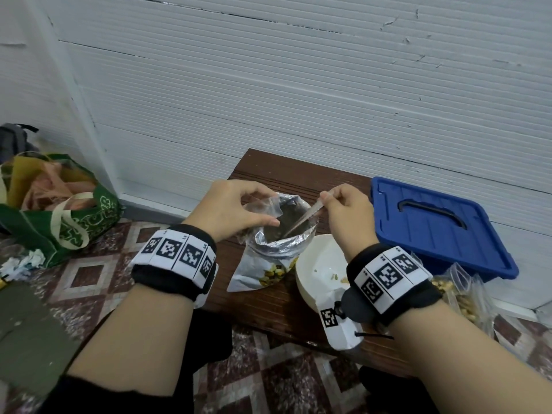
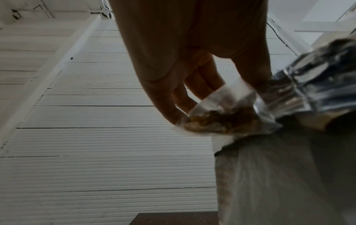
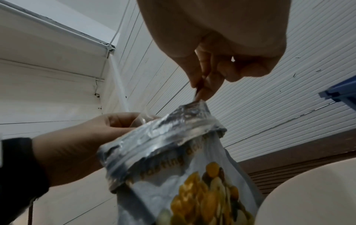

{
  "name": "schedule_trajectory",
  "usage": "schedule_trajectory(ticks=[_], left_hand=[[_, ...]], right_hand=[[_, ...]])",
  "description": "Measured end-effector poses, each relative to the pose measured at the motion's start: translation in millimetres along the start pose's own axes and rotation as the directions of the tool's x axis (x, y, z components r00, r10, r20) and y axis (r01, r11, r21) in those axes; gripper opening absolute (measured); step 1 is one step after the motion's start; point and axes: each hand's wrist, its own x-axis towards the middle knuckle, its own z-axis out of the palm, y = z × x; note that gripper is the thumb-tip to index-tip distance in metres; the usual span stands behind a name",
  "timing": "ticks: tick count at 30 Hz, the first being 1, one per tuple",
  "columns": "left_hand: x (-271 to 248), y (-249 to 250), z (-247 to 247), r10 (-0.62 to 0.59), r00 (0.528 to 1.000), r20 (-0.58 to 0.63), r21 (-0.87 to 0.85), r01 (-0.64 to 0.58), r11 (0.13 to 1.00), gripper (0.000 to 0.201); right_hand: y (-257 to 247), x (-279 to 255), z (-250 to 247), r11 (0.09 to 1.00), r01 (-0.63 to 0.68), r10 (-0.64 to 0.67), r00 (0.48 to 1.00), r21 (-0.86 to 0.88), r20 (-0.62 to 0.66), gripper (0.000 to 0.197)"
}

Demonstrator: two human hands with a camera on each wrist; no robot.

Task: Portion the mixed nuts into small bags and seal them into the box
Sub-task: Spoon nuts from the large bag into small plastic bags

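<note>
Partly hidden gold lettering, seemingly "roasting", on the nut pouch (image 3: 173,175); rest unreadable.

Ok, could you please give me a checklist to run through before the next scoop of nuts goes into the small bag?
1. Left hand grips small clear plastic bag: ok.
2. Right hand pinches slim pale scoop: ok.
3. Silver foil nut pouch open and upright: ok.
4. Scoop loaded: cannot tell, its tip is hidden inside the pouch.
5. Blue plastic box open for packing: not ok, lid on.

One pouch (image 1: 268,249), one bowl (image 1: 319,264), one box (image 1: 442,228)
</note>
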Motion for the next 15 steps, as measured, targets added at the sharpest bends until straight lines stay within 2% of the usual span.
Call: schedule_trajectory(ticks=[8,15], left_hand=[[-2,1,-3,-0.026,0.999,-0.031,-0.038,0.024,0.999,0.051],[-2,-2,-15,-0.063,0.995,-0.072,-0.065,0.058,0.996,0.05]], right_hand=[[1,11,-13,0.995,-0.094,0.091,0.986,-0.013,-0.137,0.022],[0,20,-25,0.989,-0.147,0.15,0.974,0.027,-0.168,0.023]])
